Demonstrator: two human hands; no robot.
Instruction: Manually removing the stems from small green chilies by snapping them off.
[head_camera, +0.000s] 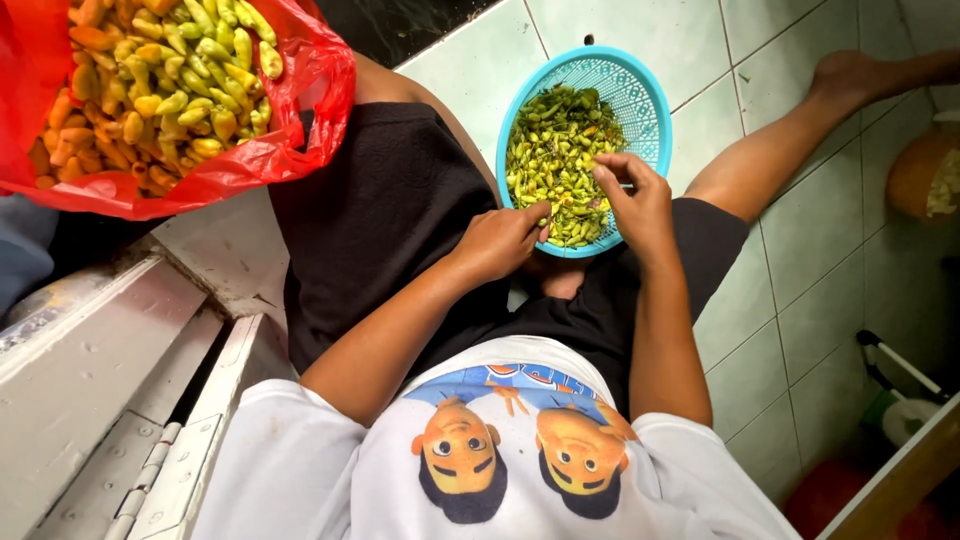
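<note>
The person is sitting on a tiled floor (800, 230) with a blue basket (640, 90) of small green chillies (560, 140) resting between the knees. The left hand (500, 240) is lying at the near rim of the basket, its fingers pressed together and pinching a chilli, while the right hand (635, 200) is reaching into the pile with its fingers curled and pinching another one. A red plastic bag (300, 110) of yellow and orange chillies (160, 80) is sitting well apart, beside the left knee.

A round turquoise plastic basket (640, 95) on the tiled floor holds small green chillies (555, 150).
</note>
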